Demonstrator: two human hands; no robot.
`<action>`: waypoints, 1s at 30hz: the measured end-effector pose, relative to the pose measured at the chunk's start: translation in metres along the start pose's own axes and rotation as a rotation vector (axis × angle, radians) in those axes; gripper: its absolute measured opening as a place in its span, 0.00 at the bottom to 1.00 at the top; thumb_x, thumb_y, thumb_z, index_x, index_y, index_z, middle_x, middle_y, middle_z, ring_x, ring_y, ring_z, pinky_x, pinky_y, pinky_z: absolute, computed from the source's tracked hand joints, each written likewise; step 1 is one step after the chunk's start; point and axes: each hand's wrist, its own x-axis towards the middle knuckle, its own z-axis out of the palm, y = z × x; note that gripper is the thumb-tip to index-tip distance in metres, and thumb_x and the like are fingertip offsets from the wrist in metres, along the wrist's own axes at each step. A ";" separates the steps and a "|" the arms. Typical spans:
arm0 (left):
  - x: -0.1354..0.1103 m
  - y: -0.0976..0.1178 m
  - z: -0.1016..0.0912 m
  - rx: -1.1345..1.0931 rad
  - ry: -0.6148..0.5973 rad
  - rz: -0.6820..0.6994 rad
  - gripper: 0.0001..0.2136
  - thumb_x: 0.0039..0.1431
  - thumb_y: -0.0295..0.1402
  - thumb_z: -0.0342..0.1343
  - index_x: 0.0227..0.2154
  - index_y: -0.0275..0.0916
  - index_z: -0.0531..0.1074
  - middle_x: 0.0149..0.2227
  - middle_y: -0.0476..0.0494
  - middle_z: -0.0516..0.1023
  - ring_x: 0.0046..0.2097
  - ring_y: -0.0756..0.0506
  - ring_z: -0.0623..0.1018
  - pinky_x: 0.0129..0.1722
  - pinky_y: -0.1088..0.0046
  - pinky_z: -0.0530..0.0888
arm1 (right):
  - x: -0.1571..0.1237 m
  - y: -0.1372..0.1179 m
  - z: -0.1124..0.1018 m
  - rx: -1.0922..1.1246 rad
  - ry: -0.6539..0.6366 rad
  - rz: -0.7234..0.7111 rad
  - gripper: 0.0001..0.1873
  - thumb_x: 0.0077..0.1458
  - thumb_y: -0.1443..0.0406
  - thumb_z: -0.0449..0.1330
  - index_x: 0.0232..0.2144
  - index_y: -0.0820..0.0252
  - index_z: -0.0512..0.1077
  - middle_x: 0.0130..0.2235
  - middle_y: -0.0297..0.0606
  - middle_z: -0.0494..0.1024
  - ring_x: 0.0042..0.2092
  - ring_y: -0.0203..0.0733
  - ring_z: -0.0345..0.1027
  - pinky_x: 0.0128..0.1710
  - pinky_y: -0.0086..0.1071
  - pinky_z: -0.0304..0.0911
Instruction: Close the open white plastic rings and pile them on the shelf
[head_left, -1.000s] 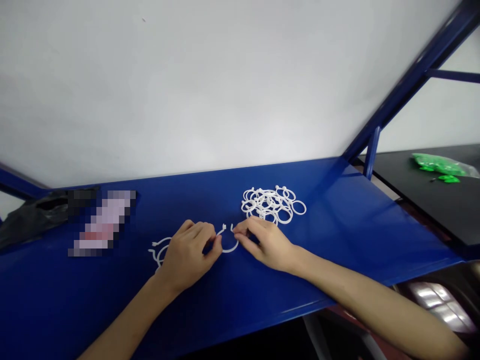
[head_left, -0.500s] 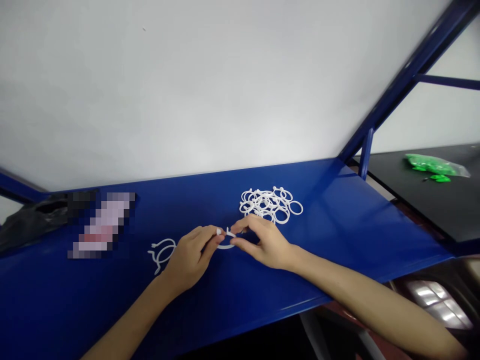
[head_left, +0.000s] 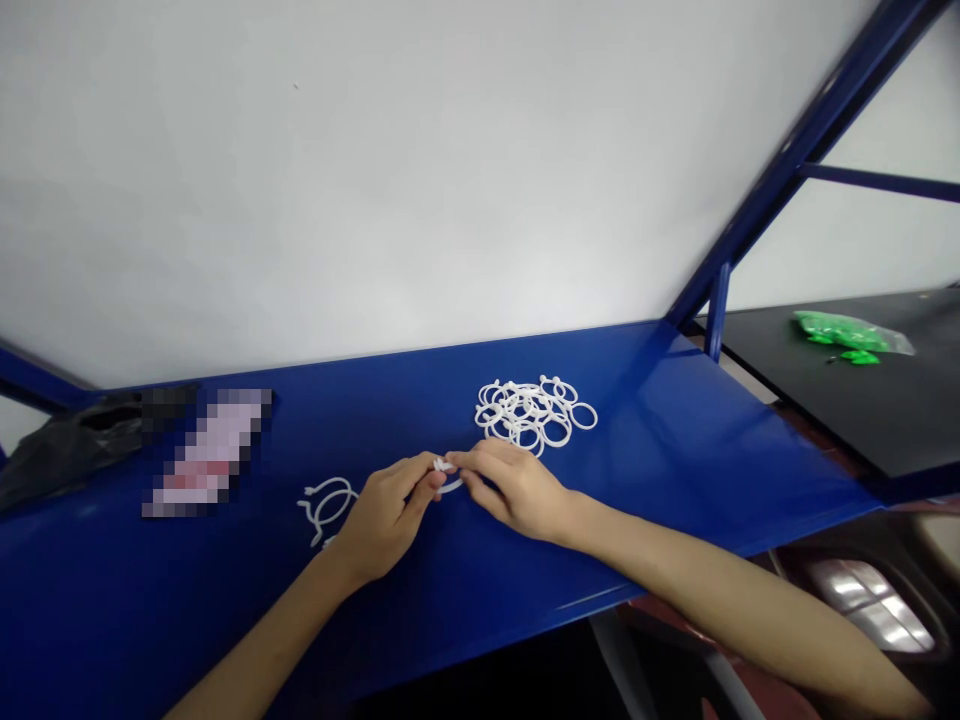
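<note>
Between my two hands is a white plastic ring (head_left: 451, 486), its ends pinched together at the top. My left hand (head_left: 390, 510) grips one end between thumb and fingers. My right hand (head_left: 514, 487) holds the other end, its fingertips almost touching those of the left. The joint itself is partly covered by my fingers. Left of my left hand lie a few open white rings (head_left: 330, 500), partly hidden by that hand. A heap of closed white rings (head_left: 555, 430) lies on the blue table just beyond my right hand.
The blue table (head_left: 247, 600) meets a pale wall behind. At the left are a black plastic bag (head_left: 67, 445) and a blurred-out flat item (head_left: 210, 450). A blue metal frame (head_left: 750, 225) rises at the right; past it, a green-filled clear bag (head_left: 847, 332) lies on a black table.
My right hand has moved left toward my left hand, and the ring's two ends, apart before, are now together. The view has shifted slightly.
</note>
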 end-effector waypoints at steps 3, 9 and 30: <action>-0.001 0.001 0.002 0.006 -0.028 0.006 0.15 0.71 0.40 0.43 0.30 0.42 0.68 0.28 0.51 0.77 0.31 0.49 0.77 0.34 0.72 0.70 | -0.001 0.000 0.001 -0.120 -0.050 -0.052 0.16 0.69 0.70 0.47 0.55 0.62 0.67 0.37 0.42 0.75 0.37 0.42 0.68 0.38 0.35 0.68; -0.002 0.002 0.005 0.093 -0.001 0.018 0.18 0.71 0.42 0.40 0.28 0.43 0.68 0.27 0.49 0.77 0.30 0.47 0.75 0.33 0.69 0.70 | -0.005 0.001 0.003 -0.313 -0.149 -0.123 0.19 0.71 0.68 0.43 0.58 0.65 0.66 0.35 0.42 0.74 0.35 0.43 0.65 0.37 0.36 0.65; -0.058 -0.085 -0.082 0.539 -0.032 -0.138 0.22 0.59 0.31 0.47 0.55 0.48 0.73 0.56 0.44 0.75 0.55 0.38 0.74 0.57 0.58 0.69 | -0.053 0.088 -0.120 -0.464 0.114 0.545 0.09 0.61 0.67 0.59 0.43 0.63 0.75 0.35 0.38 0.76 0.34 0.40 0.70 0.38 0.35 0.66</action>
